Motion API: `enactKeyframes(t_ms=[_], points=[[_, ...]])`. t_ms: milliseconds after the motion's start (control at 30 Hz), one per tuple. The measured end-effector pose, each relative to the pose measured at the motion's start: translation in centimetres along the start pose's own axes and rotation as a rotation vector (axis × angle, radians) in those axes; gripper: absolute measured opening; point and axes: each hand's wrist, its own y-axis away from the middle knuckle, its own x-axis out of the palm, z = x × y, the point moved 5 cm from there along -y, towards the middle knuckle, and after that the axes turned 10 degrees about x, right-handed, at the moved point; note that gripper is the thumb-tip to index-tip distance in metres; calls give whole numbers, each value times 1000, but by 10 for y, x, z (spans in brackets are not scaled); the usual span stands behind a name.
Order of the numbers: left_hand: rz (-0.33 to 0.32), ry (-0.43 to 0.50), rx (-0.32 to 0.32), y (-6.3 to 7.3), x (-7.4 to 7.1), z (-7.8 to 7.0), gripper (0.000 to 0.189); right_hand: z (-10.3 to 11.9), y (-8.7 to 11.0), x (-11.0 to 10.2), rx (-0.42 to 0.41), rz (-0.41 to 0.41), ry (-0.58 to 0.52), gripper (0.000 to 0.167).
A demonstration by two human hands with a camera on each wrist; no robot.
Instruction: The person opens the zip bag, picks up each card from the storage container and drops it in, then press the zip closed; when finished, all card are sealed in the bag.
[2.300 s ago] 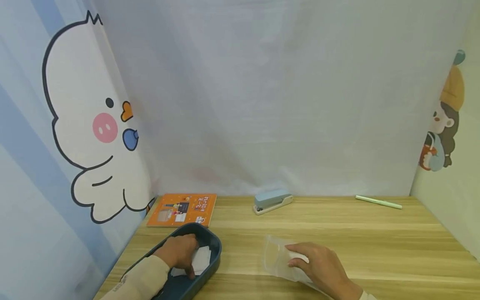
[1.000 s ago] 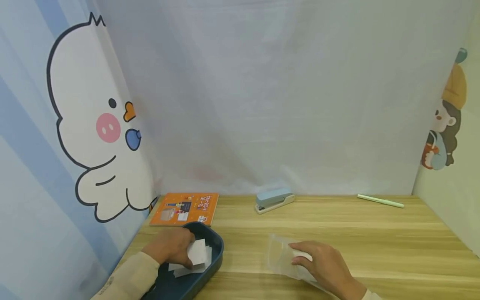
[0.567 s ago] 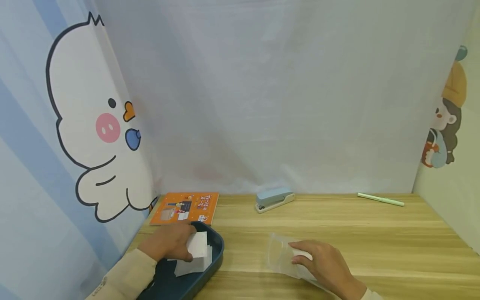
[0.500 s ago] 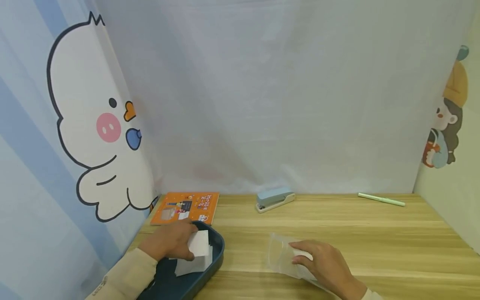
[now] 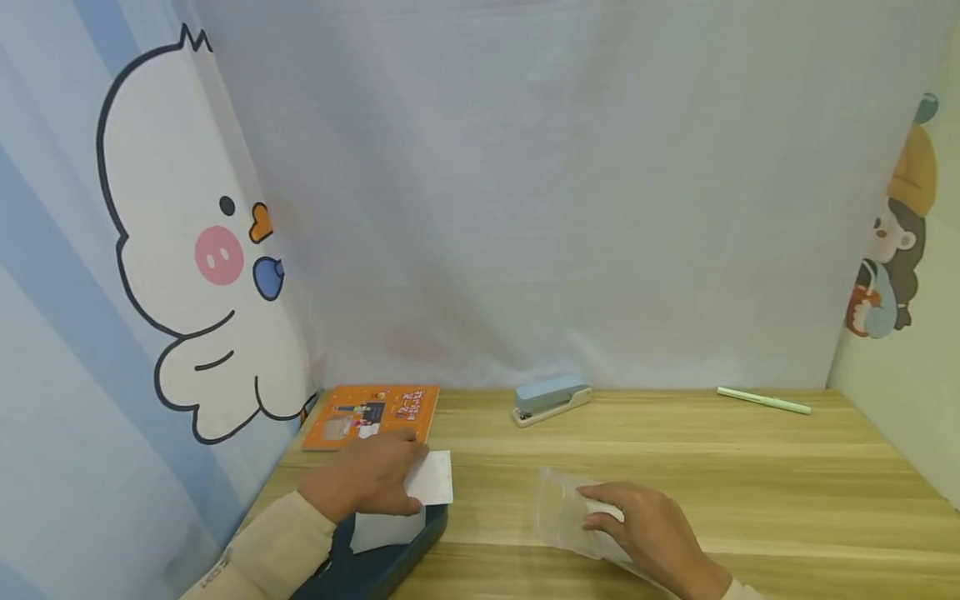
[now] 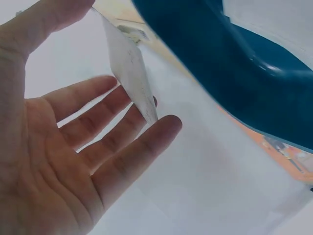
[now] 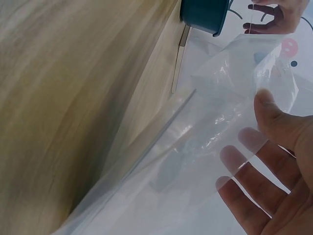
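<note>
My left hand (image 5: 367, 477) pinches a small white paper card (image 5: 435, 478) above the far right rim of a dark blue tray (image 5: 422, 552). More white paper pieces (image 5: 386, 532) lie in the tray, partly hidden by that hand. In the left wrist view the card (image 6: 128, 68) stands tilted between thumb and fingertips. My right hand (image 5: 654, 533) holds a clear plastic bag (image 5: 553, 510) over the table, its wide end turned toward the tray. The right wrist view shows the thumb and fingers on either side of the bag's film (image 7: 195, 152).
An orange book (image 5: 367, 412) lies at the back left, just behind the tray. A blue-and-white stapler (image 5: 551, 400) sits at the back middle of the wooden table (image 5: 675, 454). A pale green pen (image 5: 763, 400) lies at the back right. Curtains and walls surround the table.
My left hand has lifted the white card from the papers in the tray and moved it up and right to the tray's rim. My right hand and the bag have hardly moved.
</note>
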Motion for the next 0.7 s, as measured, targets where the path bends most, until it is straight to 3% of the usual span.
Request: enactKeyframes(t_ms=[100, 400, 700], points=[[-8, -1, 4, -2, -3, -7, 59, 1, -1, 0, -8, -4, -9, 33], [-16, -78, 93, -14, -8, -27, 52, 3, -3, 2, -18, -8, -3, 35], [-2, -124, 151, -27, 0, -44, 48, 5, -4, 6, -22, -7, 4, 35]])
